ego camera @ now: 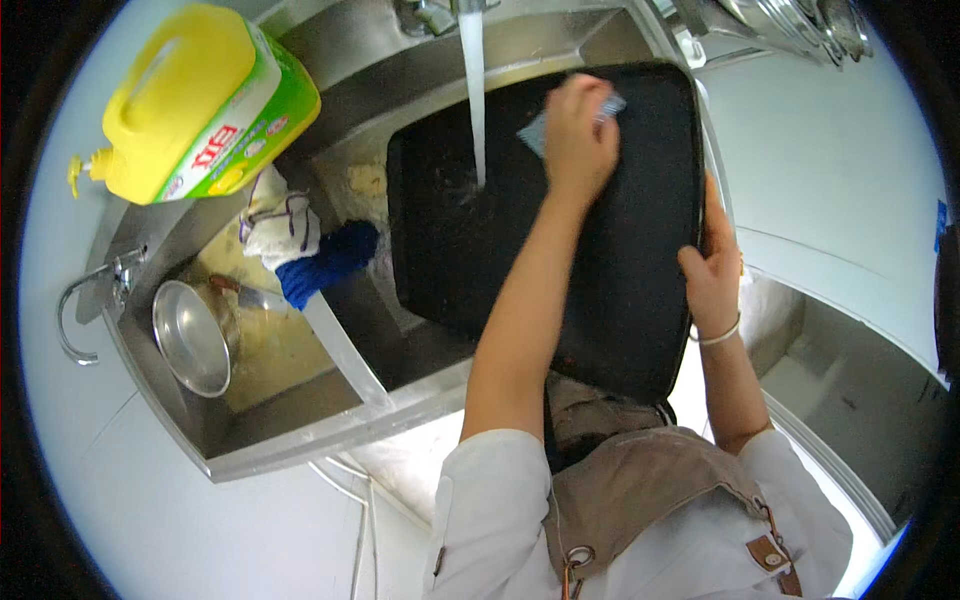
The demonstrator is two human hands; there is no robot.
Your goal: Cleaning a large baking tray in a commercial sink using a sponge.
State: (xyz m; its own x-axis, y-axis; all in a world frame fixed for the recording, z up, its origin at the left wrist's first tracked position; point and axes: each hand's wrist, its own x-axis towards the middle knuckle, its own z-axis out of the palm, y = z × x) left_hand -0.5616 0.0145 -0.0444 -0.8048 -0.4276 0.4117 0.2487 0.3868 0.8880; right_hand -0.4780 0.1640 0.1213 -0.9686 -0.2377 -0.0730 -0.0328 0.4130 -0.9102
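Note:
A large black tray (630,247) lies tilted across the right basin of a steel sink and reaches over its front rim. My left hand (579,139) presses a grey-blue cloth or scouring pad (534,135) onto the tray's upper right area. With thumb on top, my right hand (712,262) grips the tray's right edge; its fingers are partly hidden behind that edge. Water (474,97) runs from a faucet (471,6) and strikes the tray left of my left hand.
A yellow detergent jug (202,112) with a pump stands at the upper left. White cloth (281,221) and dark blue cloth (326,259) drape over the sink divider (349,352). The left basin holds a steel pot (191,337) and a brown-handled knife or cleaver (259,298).

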